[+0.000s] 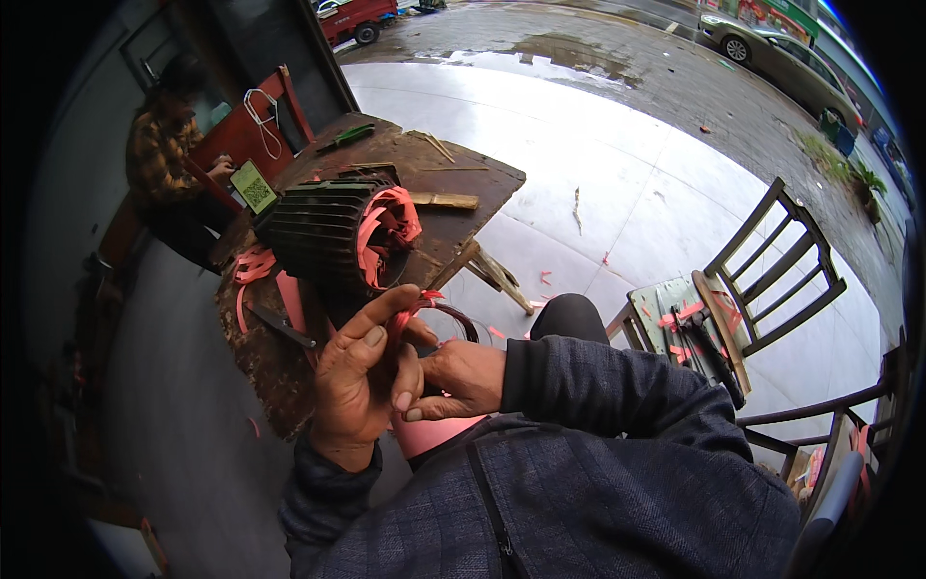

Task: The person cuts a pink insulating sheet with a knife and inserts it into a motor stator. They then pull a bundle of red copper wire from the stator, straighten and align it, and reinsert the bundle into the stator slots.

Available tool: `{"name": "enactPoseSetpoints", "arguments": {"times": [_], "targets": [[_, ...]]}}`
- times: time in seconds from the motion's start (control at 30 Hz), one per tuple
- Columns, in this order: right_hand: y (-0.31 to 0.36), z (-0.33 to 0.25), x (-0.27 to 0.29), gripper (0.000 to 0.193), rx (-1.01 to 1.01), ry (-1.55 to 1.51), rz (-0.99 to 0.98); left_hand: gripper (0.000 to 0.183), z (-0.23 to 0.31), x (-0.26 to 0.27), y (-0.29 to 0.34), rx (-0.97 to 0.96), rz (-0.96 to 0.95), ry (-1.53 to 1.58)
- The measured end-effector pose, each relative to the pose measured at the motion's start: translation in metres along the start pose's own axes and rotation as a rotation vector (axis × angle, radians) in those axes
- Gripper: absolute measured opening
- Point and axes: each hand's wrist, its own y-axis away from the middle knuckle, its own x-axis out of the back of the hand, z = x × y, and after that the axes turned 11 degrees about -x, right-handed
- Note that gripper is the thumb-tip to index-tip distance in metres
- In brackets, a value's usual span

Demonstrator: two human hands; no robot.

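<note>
Dark jacket (588, 492) closest, two hands at one red loop

Just above the jacket front, the loop of dark red strands (453, 312) sits between the hands, near the table's (487, 179) corner. The left hand (355, 386) pinches it with thumb and finger; the right hand (468, 376) curls against it, its grip partly hidden, so I cannot tell whether it is closed. Good handling, I judge, means a steady left pinch close to the strands, light right fingertips, and no slack that lets the strands spring apart.

Counted: one ribbed dark cylinder (313, 227) stuffed with pink strips (388, 207), one knife (280, 325), one green-handled tool (347, 135), one co-worker (159, 154), one red truck (357, 17), one sedan (786, 58).
</note>
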Motion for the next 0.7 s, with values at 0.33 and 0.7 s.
{"name": "enactPoseSetpoints", "arguments": {"times": [0.33, 0.7], "targets": [[-0.011, 0.028, -0.021, 0.005, 0.155, 0.484, 0.164, 0.036, 0.015, -0.012, 0.007, -0.017, 0.16, -0.315], [0.015, 0.08, 0.025, 0.016, 0.078, 0.907, -0.021, 0.029, 0.024, 0.024, 0.013, 0.011, 0.068, -1.161]]}}
